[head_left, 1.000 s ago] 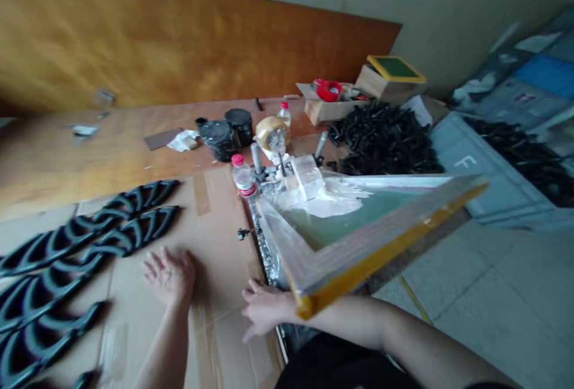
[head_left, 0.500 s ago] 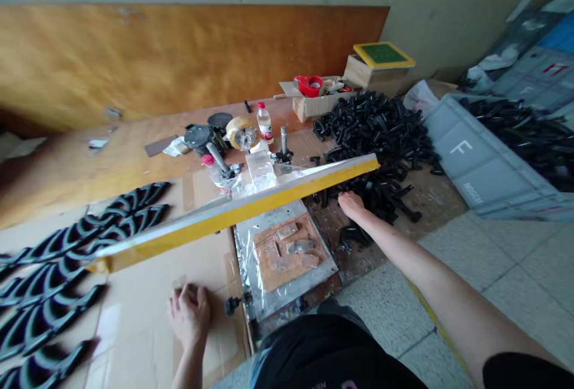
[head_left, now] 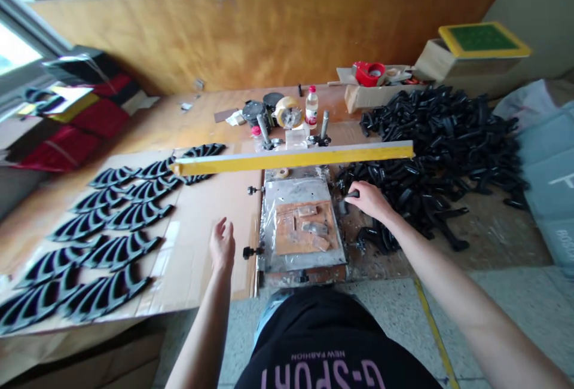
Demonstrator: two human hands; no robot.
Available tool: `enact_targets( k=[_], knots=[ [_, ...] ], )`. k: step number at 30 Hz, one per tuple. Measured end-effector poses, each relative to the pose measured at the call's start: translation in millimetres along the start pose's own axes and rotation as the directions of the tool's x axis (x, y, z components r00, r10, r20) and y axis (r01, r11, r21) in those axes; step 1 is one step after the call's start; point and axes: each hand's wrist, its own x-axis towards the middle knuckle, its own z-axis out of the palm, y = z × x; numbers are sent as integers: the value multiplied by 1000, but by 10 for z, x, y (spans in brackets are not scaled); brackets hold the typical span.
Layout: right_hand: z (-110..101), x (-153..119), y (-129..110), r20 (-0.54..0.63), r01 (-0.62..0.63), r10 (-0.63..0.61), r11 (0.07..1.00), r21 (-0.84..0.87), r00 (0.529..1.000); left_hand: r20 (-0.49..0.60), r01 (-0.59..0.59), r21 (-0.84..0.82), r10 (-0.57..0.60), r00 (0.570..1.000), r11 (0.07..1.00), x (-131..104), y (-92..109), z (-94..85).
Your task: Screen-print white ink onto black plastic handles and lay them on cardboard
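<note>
My right hand [head_left: 368, 199] is closed on a small black plastic part [head_left: 353, 194], just right of the film-covered metal plate [head_left: 296, 190]. My fingers hide much of that part. Behind and beside this hand spreads a large heap of black plastic parts [head_left: 430, 120]. Over the cardboard left of the plate, my left hand [head_left: 223, 244] is open and holds nothing. On the plate sits a brown board [head_left: 287, 242] carrying several small clear blocks [head_left: 315, 227]. A long yellow-edged frame [head_left: 291, 159], seen nearly edge-on, crosses above the back of the plate.
Rows of curved black parts [head_left: 139, 213] lie on cardboard [head_left: 192, 269] at left. Behind the frame stand a bottle [head_left: 311, 108], a tape roll [head_left: 288, 113] and dark tubs [head_left: 254, 112]. Black knobs [head_left: 253, 252] jut from the plate's left side. A grey crate [head_left: 549, 180] is at right.
The view has swung left. My right hand has come away from the heap toward the plate with a black plastic part. My left hand's fingers, curled before, are now extended.
</note>
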Motion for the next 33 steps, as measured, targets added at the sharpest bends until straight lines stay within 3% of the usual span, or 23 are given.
enact_targets(
  k=[2,4,8,11,14,16,18,21,23,26,29,31,33],
  knots=[
    [206,-36,-271,-29,51,-45,975,216,999,-24,-9,-265,3,1000,964,70,408,-27],
    [485,-97,-525,-35,75,-67,950,304,997,-47,-83,-505,69,997,859,155,867,-67],
    [963,-225,-836,-63,82,-73,984,159,995,-108,-247,-665,236,966,705,277,1665,-179],
    [1085,-282,-894,-139,84,-79,996,31,987,-71,-268,-672,301,951,690,248,1918,-275],
    [1008,-294,-770,-262,95,-80,995,44,962,8,-203,-668,280,960,716,66,1809,-389],
    [859,-254,-575,-360,56,-16,993,102,933,141,-87,-656,235,962,749,-117,1576,-446],
    [651,-156,-366,-426,-17,82,988,153,901,320,68,-584,152,935,809,-307,1274,-446],
    [337,102,-296,-474,-22,108,983,185,874,508,225,-442,36,861,868,-516,828,-291],
    [209,310,-503,-473,98,-23,986,135,881,540,258,-398,-2,841,880,-579,599,-116],
    [204,542,-1002,-299,296,-292,955,-34,909,531,249,-337,-35,847,908,-579,379,120],
    [346,516,-1312,-43,353,-360,928,-120,932,527,213,-279,-36,849,936,-540,255,232],
    [432,342,-1315,51,416,-413,896,-155,909,526,199,-274,-27,850,941,-526,200,252],
    [461,119,-1218,104,557,-548,812,-175,830,520,194,-289,-17,854,938,-527,164,257]
  ],
)
